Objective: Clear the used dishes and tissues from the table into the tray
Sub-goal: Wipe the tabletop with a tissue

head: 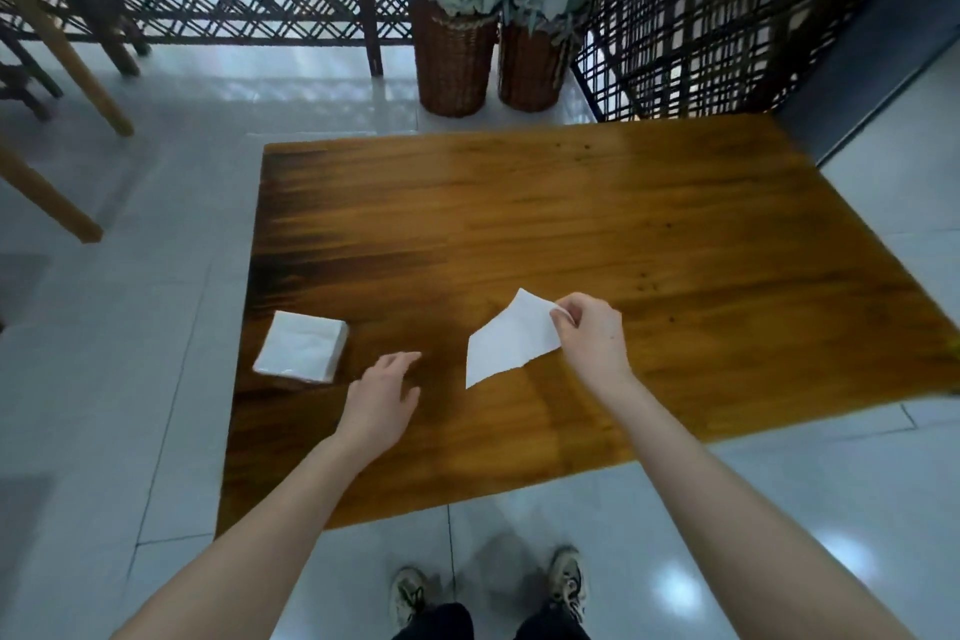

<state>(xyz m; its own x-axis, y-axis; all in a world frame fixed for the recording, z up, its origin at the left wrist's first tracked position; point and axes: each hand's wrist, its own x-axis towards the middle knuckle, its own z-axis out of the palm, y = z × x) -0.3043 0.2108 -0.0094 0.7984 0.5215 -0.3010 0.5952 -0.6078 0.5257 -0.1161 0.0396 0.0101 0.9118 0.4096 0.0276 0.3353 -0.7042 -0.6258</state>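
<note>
Head camera shows the right hand (pixel 589 335) pinching one corner of a thin, limp tissue (pixel 511 339) that hangs to its left, while the left hand (pixel 382 398), open, hovers beside the soft napkin stack (pixel 301 347); both are light and probably tear easily.

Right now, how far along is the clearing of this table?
No dishes show on the table, so that part looks done. In hand: the right hand pinches one white tissue by a corner, while the left hand hovers open beside a stack of tissues. Left: the held tissue, and probably the stack, must reach the tray, which is out of view.
</note>
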